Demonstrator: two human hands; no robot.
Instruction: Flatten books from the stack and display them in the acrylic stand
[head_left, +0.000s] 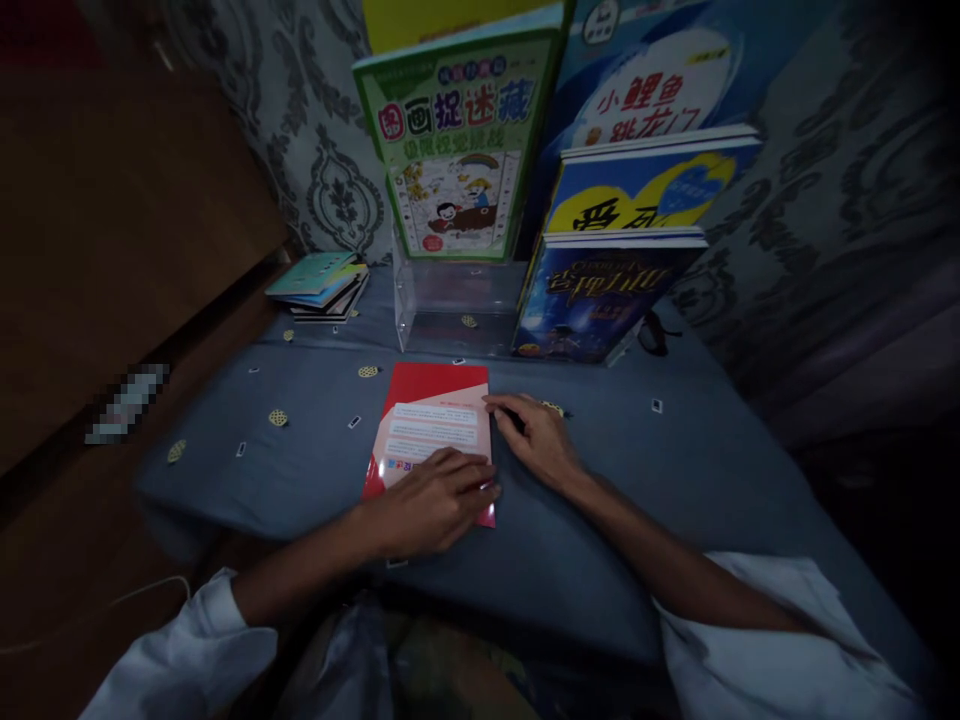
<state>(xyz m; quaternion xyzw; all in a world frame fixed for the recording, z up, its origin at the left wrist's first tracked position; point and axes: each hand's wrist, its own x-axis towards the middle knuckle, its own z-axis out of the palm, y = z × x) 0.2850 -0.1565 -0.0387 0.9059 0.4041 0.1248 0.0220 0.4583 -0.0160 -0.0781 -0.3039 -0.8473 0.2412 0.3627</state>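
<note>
A thin red and pink book [431, 385] lies on the cloth-covered table, a white panel of upside-down print facing up. Across its lower right part rests my left hand [442, 495], palm down with fingers stretched out and covering some of the cover. At the book's right edge, my right hand [536, 437] touches the upper corner area with its fingertips, thumb and index finger apart. Behind the book stands a clear acrylic rack [457, 285]. It holds a green picture-puzzle book [457, 150] on the left and a dark blue book [600, 295] at the front right.
A blue and yellow book [637, 190] and a large blue book [652, 80] stand behind the dark one. Several thin books form a stack [319, 287] at the back left. A black object [658, 332] lies right of the rack. Patterned wallpaper [341, 190] rises behind.
</note>
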